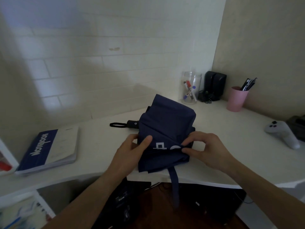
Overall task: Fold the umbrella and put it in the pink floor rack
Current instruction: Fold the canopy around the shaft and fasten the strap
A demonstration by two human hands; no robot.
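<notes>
A navy strap point(174, 182) hangs from the umbrella point(166, 128) over the near edge of the white worktop point(102, 156). The umbrella lies collapsed on the worktop, its dark blue cloth bunched in loose folds with white print showing between the hands. The left hand point(132, 151) grips the left side of the cloth, thumb on top and fingers closed under the edge. The right hand point(206, 146) pinches a fold of the cloth between thumb and fingertips at the right side. The black handle point(132, 124) with its wrist loop point(118, 125) sticks out to the left. Further left lies a blue notebook point(47, 149). To the right rests a grey game controller point(282, 133). At the back stand a clear jar point(191, 87) of markers, a black speaker point(214, 85) and a pink cup point(236, 100) of pens.
</notes>
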